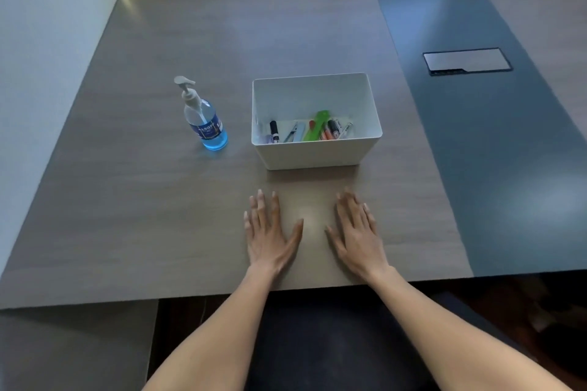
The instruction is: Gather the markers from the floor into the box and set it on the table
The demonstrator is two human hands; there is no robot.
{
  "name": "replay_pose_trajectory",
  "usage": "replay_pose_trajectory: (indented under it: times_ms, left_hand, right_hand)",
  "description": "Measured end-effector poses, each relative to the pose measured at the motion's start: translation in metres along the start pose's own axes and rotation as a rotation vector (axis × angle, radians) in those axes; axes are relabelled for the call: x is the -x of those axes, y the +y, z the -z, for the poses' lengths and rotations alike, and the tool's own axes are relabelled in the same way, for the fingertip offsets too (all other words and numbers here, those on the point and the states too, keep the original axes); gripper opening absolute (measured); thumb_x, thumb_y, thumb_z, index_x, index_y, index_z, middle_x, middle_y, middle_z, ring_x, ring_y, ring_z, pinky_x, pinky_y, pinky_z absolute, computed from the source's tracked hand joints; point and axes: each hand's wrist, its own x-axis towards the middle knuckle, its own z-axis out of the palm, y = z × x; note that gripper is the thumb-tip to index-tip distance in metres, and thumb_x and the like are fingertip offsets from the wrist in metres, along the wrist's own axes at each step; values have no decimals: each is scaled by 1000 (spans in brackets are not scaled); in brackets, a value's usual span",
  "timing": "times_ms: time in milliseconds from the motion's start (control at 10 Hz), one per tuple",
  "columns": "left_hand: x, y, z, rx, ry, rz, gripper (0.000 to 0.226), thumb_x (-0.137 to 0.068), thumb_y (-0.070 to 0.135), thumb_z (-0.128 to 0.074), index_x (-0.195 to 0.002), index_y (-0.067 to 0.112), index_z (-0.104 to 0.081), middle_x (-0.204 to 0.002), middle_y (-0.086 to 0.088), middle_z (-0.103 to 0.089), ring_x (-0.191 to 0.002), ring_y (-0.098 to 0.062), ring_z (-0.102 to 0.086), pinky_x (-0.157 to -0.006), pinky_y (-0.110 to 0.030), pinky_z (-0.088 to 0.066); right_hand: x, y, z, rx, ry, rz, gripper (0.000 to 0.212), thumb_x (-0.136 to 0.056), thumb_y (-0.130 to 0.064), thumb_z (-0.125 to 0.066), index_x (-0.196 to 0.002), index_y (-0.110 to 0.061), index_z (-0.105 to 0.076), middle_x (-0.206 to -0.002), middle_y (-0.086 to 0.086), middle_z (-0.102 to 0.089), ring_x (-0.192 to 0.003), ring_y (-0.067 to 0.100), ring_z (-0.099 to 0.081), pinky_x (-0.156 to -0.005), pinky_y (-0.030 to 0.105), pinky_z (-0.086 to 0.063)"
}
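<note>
A white rectangular box stands on the grey-brown table, a little beyond my hands. Inside it lie several markers, among them a black one at the left and a green item in the middle. My left hand rests flat on the table, palm down, fingers spread, holding nothing. My right hand lies flat beside it in the same way. Both hands are apart from the box, near the table's front edge.
A pump bottle of blue liquid stands left of the box. A dark blue strip runs along the table's right side, with a cable hatch set in it. A pale wall borders the left. Dark floor shows below the table's edge.
</note>
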Motion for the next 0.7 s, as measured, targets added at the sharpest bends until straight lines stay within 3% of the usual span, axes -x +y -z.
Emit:
replay_pose_trajectory:
  times_ms: [100, 400, 500, 600, 700]
  left_hand:
    - [2, -5, -17, -90, 28, -5, 90, -89, 76, -22, -159, 26, 4, -168, -7, 12, -156, -28, 13, -126, -50, 0]
    - [0, -7, -26, -204, 90, -55, 91, -85, 77, -31, -159, 28, -12, -169, -3, -4, -156, -33, -2, -124, -55, -10]
    - [0, -7, -25, -211, 85, -61, 91, -85, 77, -30, -159, 28, -11, -169, -3, -2, -156, -32, -1, -124, -55, -10]
    - [0, -8, -24, -215, 98, -71, 90, -85, 77, -31, -159, 29, -14, -169, -2, -4, -157, -31, -2, -124, -54, -13]
    - [0, -9, -24, -192, 142, -65, 88, -85, 77, -32, -158, 31, -16, -169, 0, -7, -157, -29, -3, -124, -54, -13]
  right_hand:
    - [4, 9, -21, 52, -62, -42, 72, -102, -54, -29, -161, -20, -6, -169, 7, 8, -157, 26, 7, -127, 42, 1]
    - [4, 20, -42, 90, 53, -48, 71, -99, -57, -32, -161, -25, -14, -170, 4, -4, -157, 23, -5, -125, 47, -17]
    - [5, 18, -40, 75, 50, -48, 72, -99, -58, -32, -161, -26, -13, -170, 3, -2, -157, 22, -5, -125, 46, -18]
    - [3, 16, -33, 2, 2, -59, 70, -98, -59, -33, -160, -30, -16, -170, -2, -1, -158, 19, -1, -126, 43, -8]
    - [-11, 11, -11, -334, -48, -218, 51, -97, -55, -47, -143, -35, -48, -162, -5, -26, -152, 19, -20, -123, 42, -17]
